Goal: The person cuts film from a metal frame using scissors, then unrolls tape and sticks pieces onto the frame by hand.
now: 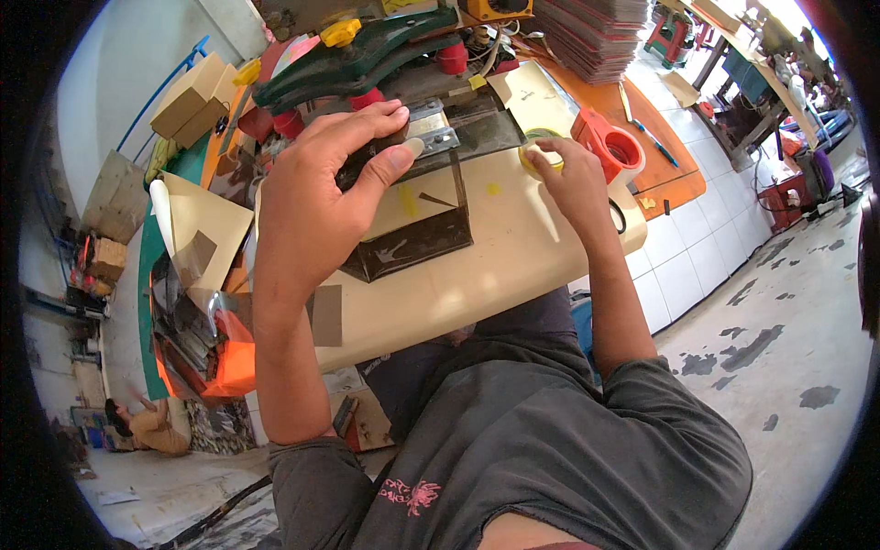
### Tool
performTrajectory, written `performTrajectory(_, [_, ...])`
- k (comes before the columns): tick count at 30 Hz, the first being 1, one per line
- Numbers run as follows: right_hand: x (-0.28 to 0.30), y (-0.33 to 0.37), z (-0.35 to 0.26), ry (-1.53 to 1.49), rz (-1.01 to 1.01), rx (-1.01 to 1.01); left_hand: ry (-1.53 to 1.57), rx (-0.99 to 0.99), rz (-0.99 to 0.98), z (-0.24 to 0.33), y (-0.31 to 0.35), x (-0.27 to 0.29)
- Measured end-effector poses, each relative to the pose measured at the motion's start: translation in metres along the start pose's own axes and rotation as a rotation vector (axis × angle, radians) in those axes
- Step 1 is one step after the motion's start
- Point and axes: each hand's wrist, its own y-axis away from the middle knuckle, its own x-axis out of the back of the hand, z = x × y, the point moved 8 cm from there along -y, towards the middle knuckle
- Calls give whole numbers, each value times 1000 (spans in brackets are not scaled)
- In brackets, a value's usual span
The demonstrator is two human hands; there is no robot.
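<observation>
My left hand [325, 188] curls over the left end of a silvery metal block [431, 128], its thumb and fingers at the block's sides. The block rests on a smoky dark acrylic box [417, 252], whose walls show the cream surface through an open side. My right hand [573, 179] has its fingertips closed on a yellow roll of tape [541, 151] at the box's right corner. Both lie on a cream-coloured board [522, 243] in front of me. My palm hides the far left part of the box.
A red tape dispenser [610, 147] stands right of my right hand, near a blue pen [655, 144] on the orange table [665, 188]. Behind are a dark green stand [357, 64] and stacked sheets [587, 37]. Dark offcuts [183, 316] fill a container at left. A person [151, 426] sits far left.
</observation>
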Motion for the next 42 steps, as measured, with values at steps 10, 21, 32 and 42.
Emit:
performTrajectory(10, [-14, 15, 18, 204, -136, -30, -33, -11, 47, 1, 3, -2])
performTrajectory(21, [32, 24, 27, -201, 255, -82, -46, -56, 139, 6, 1, -2])
performTrajectory(32, [57, 29, -1, -492, 277, -103, -190, -102, 38, 21, -7, -5])
performTrajectory(42, [49, 18, -78, -1280, -65, 142, -93, -61, 151, 7, 3, -8])
